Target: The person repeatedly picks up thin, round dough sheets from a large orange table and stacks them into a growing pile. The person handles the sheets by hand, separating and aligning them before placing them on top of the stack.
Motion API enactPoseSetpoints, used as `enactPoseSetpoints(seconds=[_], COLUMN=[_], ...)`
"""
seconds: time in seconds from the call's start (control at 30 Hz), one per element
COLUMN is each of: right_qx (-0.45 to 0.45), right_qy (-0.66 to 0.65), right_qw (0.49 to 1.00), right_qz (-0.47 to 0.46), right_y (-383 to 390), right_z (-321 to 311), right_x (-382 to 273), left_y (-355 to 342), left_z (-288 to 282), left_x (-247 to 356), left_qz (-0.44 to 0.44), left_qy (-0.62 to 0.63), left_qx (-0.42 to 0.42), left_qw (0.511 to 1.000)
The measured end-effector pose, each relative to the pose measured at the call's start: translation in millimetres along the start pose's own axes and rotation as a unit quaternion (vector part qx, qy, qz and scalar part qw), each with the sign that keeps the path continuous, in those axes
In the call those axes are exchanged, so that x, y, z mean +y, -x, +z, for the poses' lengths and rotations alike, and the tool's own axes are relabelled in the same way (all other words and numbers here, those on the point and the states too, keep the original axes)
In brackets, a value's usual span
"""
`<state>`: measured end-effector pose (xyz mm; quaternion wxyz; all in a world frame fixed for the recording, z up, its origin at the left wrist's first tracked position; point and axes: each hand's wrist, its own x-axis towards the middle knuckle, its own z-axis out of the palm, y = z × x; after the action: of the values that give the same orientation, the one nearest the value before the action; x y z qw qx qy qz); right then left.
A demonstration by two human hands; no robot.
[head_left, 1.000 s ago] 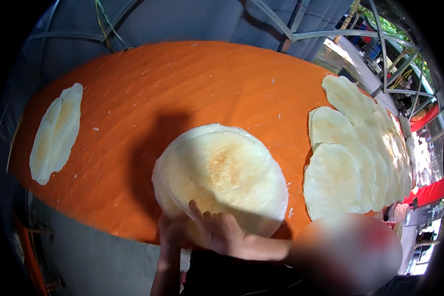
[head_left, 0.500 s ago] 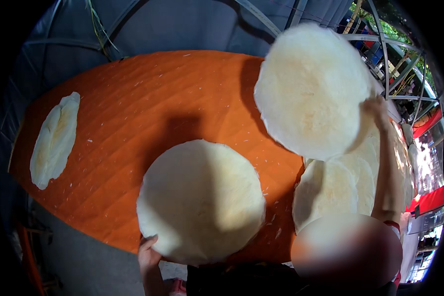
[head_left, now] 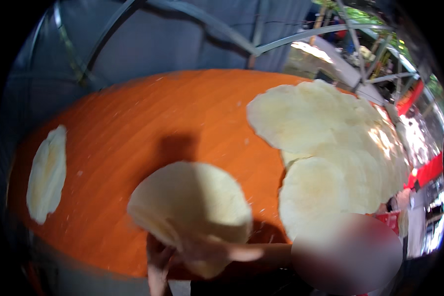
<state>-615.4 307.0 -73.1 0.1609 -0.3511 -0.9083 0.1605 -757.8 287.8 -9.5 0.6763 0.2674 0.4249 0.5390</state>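
A large, round, pale flatbread point(head_left: 202, 192) lies near me at the front middle of the orange table cover point(head_left: 133, 128). Its near left edge is lifted and bent inward. My left hand point(head_left: 159, 254) is closed at that raised edge, its fingers partly hidden under the bread. From the right, my right hand point(head_left: 207, 249) reaches across the bread's near part, touching it. Motion smears its fingers, so their grip is unclear. To the right, several overlapping flatbreads point(head_left: 340, 143) are spread out, with one round flatbread point(head_left: 313, 192) nearest me.
At the far left lies a folded flatbread point(head_left: 48, 172). White crumbs dot the cover. Behind the table stand a grey sheet wall point(head_left: 207, 44) and curved metal poles point(head_left: 306, 33). A blurred oval at lower right hides part of my right arm.
My right hand has let go of the flatbread it held up at the right and come to the near one. That bread's near left edge has bent up. The view has shifted slightly.
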Motion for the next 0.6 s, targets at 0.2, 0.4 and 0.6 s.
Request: enactPoseSetpoints(seconds=[0.2,0.4,0.6], right_qx=[-0.041,0.06,0.046], right_qy=[-0.428,-0.415,-0.276], right_qw=[0.846,0.869,0.917], right_qz=[0.315,0.262,0.285], right_y=[1.9,-8.1,-39.8], right_z=[-61.9,-108.4,-288.3], right_x=[-13.0,6.0,47.7], left_y=[7.6,17.9,20.5], left_z=[-37.6,-104.0,-130.1], left_x=[-9.1,-27.3,-19.7], left_qz=[-0.011,0.005,-0.021], left_qy=[-0.014,-0.021,0.097], left_qx=[-0.034,0.006,0.108], left_qw=[0.999,1.0,0.989])
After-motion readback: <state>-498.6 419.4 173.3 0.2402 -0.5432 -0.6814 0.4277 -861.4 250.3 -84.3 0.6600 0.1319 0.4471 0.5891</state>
